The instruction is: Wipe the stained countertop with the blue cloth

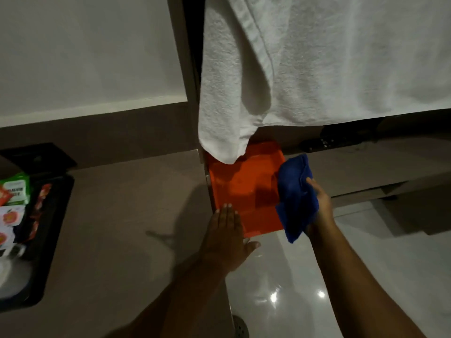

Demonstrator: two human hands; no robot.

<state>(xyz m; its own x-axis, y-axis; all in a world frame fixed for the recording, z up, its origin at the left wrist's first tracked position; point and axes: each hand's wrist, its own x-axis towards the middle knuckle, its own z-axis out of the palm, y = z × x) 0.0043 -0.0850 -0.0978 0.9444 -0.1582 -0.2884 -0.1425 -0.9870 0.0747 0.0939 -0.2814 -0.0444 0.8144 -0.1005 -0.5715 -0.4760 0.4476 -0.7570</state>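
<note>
right hand (319, 198) grips blue cloth (294, 196) — left hand (227, 237) flat on countertop (127, 215).

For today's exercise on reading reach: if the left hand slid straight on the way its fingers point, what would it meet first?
The left hand lies flat at the countertop edge, fingers pointing away from the person. Straight on, it would probably meet the orange bin first, then the hanging white towel; depth is unclear.
</note>
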